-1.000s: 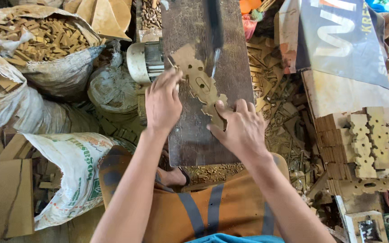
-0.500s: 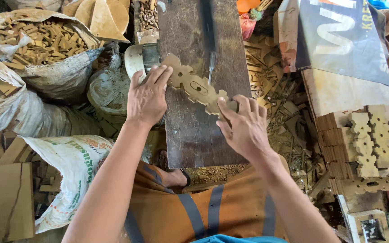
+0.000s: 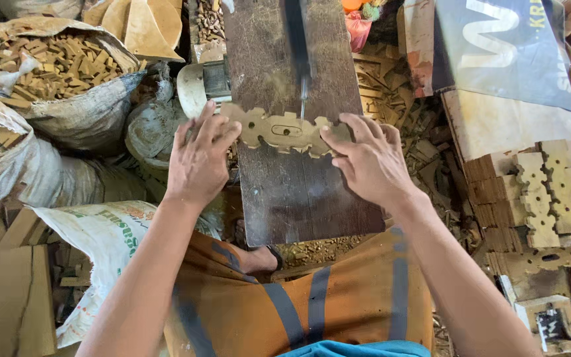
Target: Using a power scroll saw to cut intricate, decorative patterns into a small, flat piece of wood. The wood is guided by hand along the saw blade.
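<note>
- The scalloped wooden cutout (image 3: 284,132) lies flat across the dark saw table (image 3: 299,192), long axis running left to right, its far edge meeting the thin saw blade (image 3: 303,99).
- Left hand (image 3: 198,158) presses the cutout's left end with fingers spread; right hand (image 3: 368,158) pins the right end, fingers splayed. Both sit equally near.
- It is pale, pierced with holes and a slot.
- Right of the table, matching cutouts (image 3: 550,192) are stacked; left of it, sacks of offcuts (image 3: 54,66).

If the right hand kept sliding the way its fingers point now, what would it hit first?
The right hand points up-left along the scalloped wooden piece it presses. Going on, its fingertips would probably reach the thin vertical saw blade at the piece's upper edge, though depth is unclear.
</note>
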